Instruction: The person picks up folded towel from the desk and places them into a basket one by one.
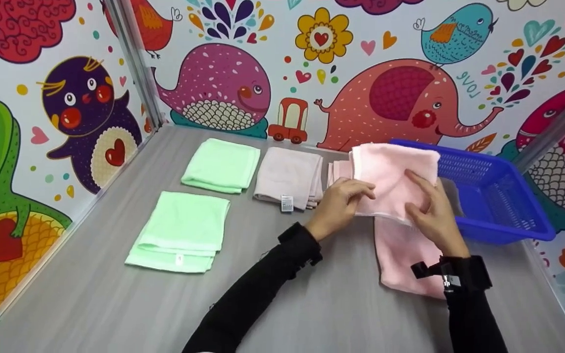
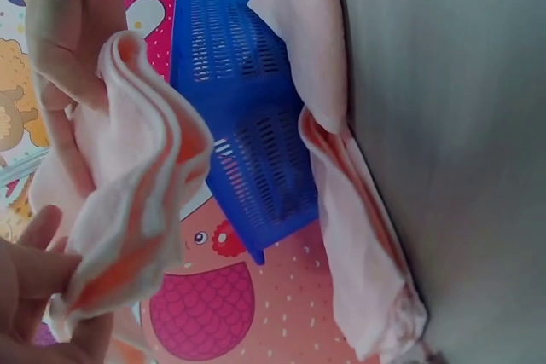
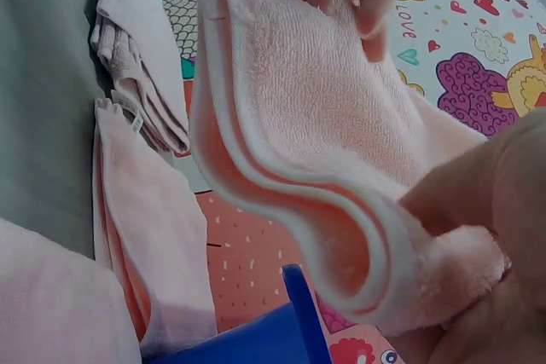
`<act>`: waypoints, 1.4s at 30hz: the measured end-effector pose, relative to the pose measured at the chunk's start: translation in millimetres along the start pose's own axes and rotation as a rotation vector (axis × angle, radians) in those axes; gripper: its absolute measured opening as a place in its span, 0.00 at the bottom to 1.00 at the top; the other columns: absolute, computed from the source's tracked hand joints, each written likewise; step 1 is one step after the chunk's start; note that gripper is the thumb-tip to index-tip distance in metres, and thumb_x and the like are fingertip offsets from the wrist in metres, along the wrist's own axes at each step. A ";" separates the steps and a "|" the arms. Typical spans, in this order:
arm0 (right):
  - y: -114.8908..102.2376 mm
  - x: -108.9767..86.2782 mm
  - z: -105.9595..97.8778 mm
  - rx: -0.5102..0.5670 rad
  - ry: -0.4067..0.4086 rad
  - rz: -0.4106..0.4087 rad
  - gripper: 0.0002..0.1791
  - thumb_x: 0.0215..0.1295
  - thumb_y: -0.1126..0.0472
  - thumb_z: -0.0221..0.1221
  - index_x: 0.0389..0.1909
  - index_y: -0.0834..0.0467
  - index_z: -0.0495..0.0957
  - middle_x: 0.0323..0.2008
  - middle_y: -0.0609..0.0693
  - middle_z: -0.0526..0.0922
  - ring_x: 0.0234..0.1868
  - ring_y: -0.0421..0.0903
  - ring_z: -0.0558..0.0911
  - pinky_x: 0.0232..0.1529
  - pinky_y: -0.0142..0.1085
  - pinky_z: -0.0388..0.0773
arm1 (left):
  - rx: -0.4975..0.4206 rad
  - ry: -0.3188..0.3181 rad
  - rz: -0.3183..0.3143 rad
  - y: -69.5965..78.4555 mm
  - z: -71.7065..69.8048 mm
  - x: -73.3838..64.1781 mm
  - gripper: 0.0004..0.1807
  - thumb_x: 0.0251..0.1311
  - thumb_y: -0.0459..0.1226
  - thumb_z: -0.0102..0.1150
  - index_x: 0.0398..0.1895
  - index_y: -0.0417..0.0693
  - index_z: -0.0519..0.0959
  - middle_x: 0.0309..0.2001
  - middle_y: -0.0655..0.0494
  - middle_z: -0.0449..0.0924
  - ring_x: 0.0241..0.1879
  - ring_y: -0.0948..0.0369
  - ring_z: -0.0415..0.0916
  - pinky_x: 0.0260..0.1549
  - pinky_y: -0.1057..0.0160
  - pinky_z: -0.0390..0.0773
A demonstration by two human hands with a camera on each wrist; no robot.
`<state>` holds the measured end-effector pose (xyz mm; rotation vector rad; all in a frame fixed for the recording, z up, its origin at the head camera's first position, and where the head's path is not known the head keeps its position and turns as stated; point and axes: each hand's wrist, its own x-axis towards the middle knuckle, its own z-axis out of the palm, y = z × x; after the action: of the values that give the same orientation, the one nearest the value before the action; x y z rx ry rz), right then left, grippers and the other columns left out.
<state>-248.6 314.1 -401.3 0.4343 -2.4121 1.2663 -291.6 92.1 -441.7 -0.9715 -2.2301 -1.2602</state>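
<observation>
Both hands hold up a folded pink towel (image 1: 393, 179) above the table. My left hand (image 1: 340, 205) pinches its near left corner between thumb and fingers. At the other end, my right hand (image 1: 432, 211) grips the towel, thumb and fingers bending the cloth inward. The towel's stacked layers (image 2: 162, 151) show along the edge in the left wrist view, and they curve in an S in the right wrist view. Below the hands another pink towel (image 1: 400, 260) lies on the table, partly covered by the right hand and wrist.
Right of the hands stands a blue basket (image 1: 523, 215), with a grey cloth (image 1: 451, 196) at its near left side. A folded pink towel (image 1: 340, 170) lies partly hidden behind the held one. Leftward are a greyish-pink folded towel (image 1: 290, 174) and two green ones (image 1: 221, 164).
</observation>
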 end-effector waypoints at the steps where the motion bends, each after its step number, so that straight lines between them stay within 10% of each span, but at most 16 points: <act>1: -1.1 -0.1 -0.6 -0.012 0.030 0.007 0.36 0.56 0.84 0.58 0.70 0.69 0.72 0.60 0.64 0.69 0.17 0.31 0.64 0.17 0.20 0.64 | -0.001 0.008 -0.001 -0.7 2.1 2.4 0.11 0.70 0.28 0.59 0.42 0.48 0.89 0.54 0.55 0.88 0.55 0.58 0.81 0.59 0.69 0.74; 7: 37.1 6.1 -7.5 -0.121 0.342 0.043 0.29 0.59 0.79 0.63 0.63 0.60 0.82 0.43 0.55 0.78 0.23 0.32 0.64 0.23 0.18 0.59 | 0.055 -0.015 0.041 0.0 21.2 27.5 0.13 0.74 0.30 0.54 0.52 0.44 0.87 0.56 0.52 0.87 0.59 0.57 0.81 0.64 0.68 0.72; 13: 76.5 14.0 -23.0 -0.168 0.528 0.091 0.25 0.63 0.73 0.63 0.61 0.55 0.84 0.57 0.59 0.83 0.45 0.41 0.78 0.42 0.21 0.70 | 0.171 -0.171 0.042 8.6 48.2 56.0 0.18 0.77 0.31 0.50 0.63 0.44 0.82 0.66 0.53 0.80 0.66 0.56 0.74 0.68 0.70 0.66; 18: 95.8 12.8 -32.3 -0.215 0.406 0.090 0.31 0.68 0.73 0.55 0.73 0.63 0.71 0.78 0.56 0.63 0.77 0.53 0.64 0.75 0.34 0.60 | 0.269 -0.312 0.035 10.7 73.8 67.5 0.21 0.79 0.37 0.49 0.70 0.46 0.77 0.74 0.54 0.72 0.72 0.57 0.69 0.73 0.69 0.62; 22: 106.1 11.4 -36.1 -0.255 0.293 0.102 0.37 0.69 0.73 0.53 0.79 0.66 0.56 0.84 0.54 0.48 0.84 0.54 0.49 0.83 0.44 0.46 | 0.344 -0.385 0.022 3.4 88.8 70.2 0.22 0.81 0.42 0.47 0.71 0.46 0.75 0.77 0.53 0.67 0.76 0.58 0.65 0.76 0.67 0.57; 28: 109.1 12.4 -38.0 -0.354 0.256 0.214 0.29 0.72 0.72 0.54 0.74 0.66 0.66 0.82 0.58 0.54 0.81 0.64 0.57 0.79 0.56 0.54 | 0.459 -0.460 -0.012 -9.0 99.7 69.6 0.25 0.83 0.50 0.38 0.73 0.53 0.74 0.78 0.59 0.66 0.77 0.59 0.63 0.76 0.67 0.57; 35: 108.9 13.3 -47.7 -0.419 0.212 0.300 0.23 0.76 0.71 0.49 0.70 0.66 0.72 0.80 0.60 0.58 0.78 0.65 0.61 0.74 0.59 0.62 | 0.677 -0.485 0.109 -6.6 107.1 71.3 0.25 0.84 0.53 0.31 0.67 0.61 0.76 0.65 0.65 0.78 0.71 0.65 0.68 0.77 0.68 0.53; 42: 113.4 10.7 -59.5 -0.669 -0.089 0.352 0.28 0.83 0.50 0.39 0.45 0.64 0.84 0.55 0.70 0.82 0.56 0.75 0.78 0.52 0.71 0.71 | 0.768 -0.510 0.132 -3.8 111.3 70.5 0.31 0.84 0.55 0.27 0.61 0.61 0.83 0.61 0.66 0.84 0.68 0.68 0.73 0.79 0.66 0.49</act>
<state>-296.3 424.5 -446.3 -0.1364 -2.8727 0.4816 -342.9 212.6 -456.6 -1.1502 -2.6197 -0.0267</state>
